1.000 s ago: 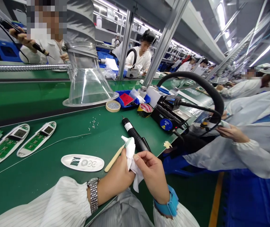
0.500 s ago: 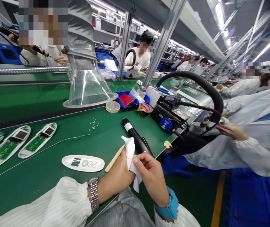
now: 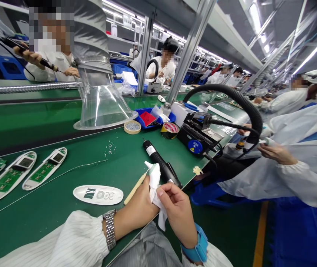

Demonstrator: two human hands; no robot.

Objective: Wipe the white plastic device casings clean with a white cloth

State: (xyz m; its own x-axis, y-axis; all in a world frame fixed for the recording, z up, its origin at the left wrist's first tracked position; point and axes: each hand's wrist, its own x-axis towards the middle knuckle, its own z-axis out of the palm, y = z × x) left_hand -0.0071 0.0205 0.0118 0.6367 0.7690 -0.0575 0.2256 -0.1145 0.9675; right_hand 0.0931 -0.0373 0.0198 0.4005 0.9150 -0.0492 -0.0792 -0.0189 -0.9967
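Note:
My left hand [image 3: 136, 211] is closed round a wooden-handled brush [image 3: 136, 186], its head wrapped in a white cloth [image 3: 155, 185]. My right hand [image 3: 176, 211] pinches the same cloth from the right, just over the bench's near edge. A white oval cover panel [image 3: 98, 194] lies flat on the green mat left of my hands. A black electric screwdriver [image 3: 161, 166] lies just beyond the cloth.
Two open white housings with green circuit boards [image 3: 26, 172] lie at the left. A clear fume hood [image 3: 103, 100], a screw dish [image 3: 132, 126], a tape roll [image 3: 170, 129], a blue tray [image 3: 150, 118] and a soldering station [image 3: 197, 137] stand behind. Co-workers in white coats sit right and opposite.
My hands stay on the cloth and brush; the right fingers have shifted slightly on the cloth. The view has tilted a little.

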